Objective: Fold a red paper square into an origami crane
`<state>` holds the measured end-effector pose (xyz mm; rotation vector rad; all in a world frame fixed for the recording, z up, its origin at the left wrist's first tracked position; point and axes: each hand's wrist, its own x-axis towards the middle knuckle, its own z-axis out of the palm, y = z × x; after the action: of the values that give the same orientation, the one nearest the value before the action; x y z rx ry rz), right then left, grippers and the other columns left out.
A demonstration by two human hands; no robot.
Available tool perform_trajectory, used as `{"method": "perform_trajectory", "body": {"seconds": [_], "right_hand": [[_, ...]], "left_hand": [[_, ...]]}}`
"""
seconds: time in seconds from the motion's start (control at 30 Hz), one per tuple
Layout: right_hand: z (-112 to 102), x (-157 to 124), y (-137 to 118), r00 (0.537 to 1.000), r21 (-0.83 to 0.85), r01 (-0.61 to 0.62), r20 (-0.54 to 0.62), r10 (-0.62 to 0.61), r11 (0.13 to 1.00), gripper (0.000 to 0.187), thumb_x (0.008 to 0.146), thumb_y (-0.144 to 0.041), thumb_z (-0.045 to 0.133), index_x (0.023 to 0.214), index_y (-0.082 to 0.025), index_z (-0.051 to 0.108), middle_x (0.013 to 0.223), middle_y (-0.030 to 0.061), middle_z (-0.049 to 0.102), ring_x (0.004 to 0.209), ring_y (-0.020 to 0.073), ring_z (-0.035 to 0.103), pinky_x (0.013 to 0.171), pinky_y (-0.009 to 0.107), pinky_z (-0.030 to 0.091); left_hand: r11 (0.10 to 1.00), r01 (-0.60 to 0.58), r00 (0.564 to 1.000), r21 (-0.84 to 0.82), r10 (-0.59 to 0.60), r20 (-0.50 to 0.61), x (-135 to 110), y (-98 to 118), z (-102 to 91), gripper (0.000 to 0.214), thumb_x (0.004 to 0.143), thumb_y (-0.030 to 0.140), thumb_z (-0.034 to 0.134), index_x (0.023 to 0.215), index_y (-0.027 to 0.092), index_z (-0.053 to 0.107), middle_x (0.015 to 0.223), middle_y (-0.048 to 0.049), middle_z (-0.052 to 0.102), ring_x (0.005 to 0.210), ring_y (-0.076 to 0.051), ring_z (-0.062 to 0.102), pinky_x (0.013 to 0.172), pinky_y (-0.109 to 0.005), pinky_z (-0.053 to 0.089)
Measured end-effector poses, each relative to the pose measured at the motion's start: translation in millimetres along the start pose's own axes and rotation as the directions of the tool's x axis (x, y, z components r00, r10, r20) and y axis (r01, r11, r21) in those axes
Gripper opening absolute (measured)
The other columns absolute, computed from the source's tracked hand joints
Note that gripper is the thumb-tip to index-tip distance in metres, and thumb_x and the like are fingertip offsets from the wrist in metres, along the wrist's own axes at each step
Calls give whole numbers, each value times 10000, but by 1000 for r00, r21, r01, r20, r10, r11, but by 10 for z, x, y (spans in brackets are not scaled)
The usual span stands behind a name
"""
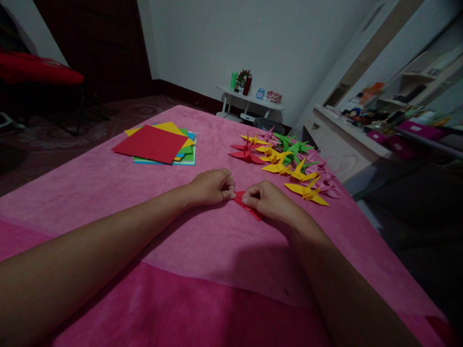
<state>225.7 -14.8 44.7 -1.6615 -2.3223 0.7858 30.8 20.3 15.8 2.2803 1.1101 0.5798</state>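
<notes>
A small folded piece of red origami paper [249, 207] lies low over the pink cloth between my hands. My left hand [215, 187] is closed, its thumb and fingertips pinching the paper's left corner. From the other side my right hand [267, 198] pinches the same paper near its middle, thumb against forefinger. Part of the paper is hidden under the right fingers. Just beyond and to the right stand finished paper cranes, among them a red crane [247, 153], a yellow crane [307, 192] and a green crane [296, 148].
A fanned stack of coloured square sheets, a red sheet [152, 143] on top, lies at the far left of the pink-covered table [90, 193]. Behind stands a small white shelf [249, 96] with ornaments. To the right is a cluttered dresser [347, 130]; a red chair [36, 72] is at left.
</notes>
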Motion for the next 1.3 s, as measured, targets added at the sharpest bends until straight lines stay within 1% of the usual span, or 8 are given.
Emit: {"method": "perform_trajectory", "body": {"seconds": [0.23,0.53,0.67,0.9,1.07,1.17,1.23,1.3], "right_hand": [[1,11,-7,999,-56,-39,10,39,998,243,737,-228,551,505,-172,503,483,-18,475,465,87,402,473,230,253],[9,-4,-34,1000,-129,-28,-4,27,991,252,766,-247,568,524,-181,553,489,-2,542,462,103,436,485,251,249],[13,-8,-49,999,-177,-48,-19,46,983,227,750,-226,576,528,-183,557,495,0,551,466,106,440,489,257,243],[-7,-15,-102,998,-197,-59,-23,55,979,234,750,-234,575,522,-188,543,510,9,557,480,111,443,503,266,245],[-10,-7,-85,999,-192,-33,-16,31,981,235,747,-232,576,519,-188,537,501,2,547,472,108,443,498,266,239],[-9,-5,-68,999,-175,-40,-3,40,984,236,755,-230,578,525,-187,545,503,4,556,462,106,445,489,264,240],[-8,-6,-70,999,-160,-47,4,49,986,232,762,-236,582,537,-185,558,505,6,562,458,104,446,484,260,244],[-8,-7,-83,998,-148,-63,12,66,987,234,773,-248,582,549,-182,569,501,5,561,455,102,445,481,254,246]], "left_hand": [[996,0,1000,92,-1,11,11,31,17,112,744,283,634,714,175,645,883,-33,617,758,-146,556,685,-245,407],[992,-63,998,110,61,29,4,15,-4,44,739,189,624,713,170,653,893,-39,616,802,-150,558,736,-244,424],[991,-49,999,122,47,17,6,21,-10,43,702,165,630,663,161,650,887,-53,628,782,-154,568,718,-246,431],[991,74,995,113,-81,56,47,45,-37,76,664,147,596,597,149,632,621,-25,620,559,-126,529,534,-239,352],[995,103,993,-11,-102,51,61,-41,-47,26,648,174,629,653,152,614,587,14,594,532,-102,501,516,-219,326],[982,139,989,-131,-132,63,64,-103,-30,96,639,187,649,727,152,639,590,23,590,521,-93,489,514,-212,332],[969,163,985,-186,-150,80,62,-104,-8,162,658,275,676,764,153,662,619,9,612,537,-101,507,516,-217,337],[969,192,981,-157,-186,50,49,-56,19,289,657,425,702,782,166,678,683,-12,649,581,-118,537,525,-227,338]]}}
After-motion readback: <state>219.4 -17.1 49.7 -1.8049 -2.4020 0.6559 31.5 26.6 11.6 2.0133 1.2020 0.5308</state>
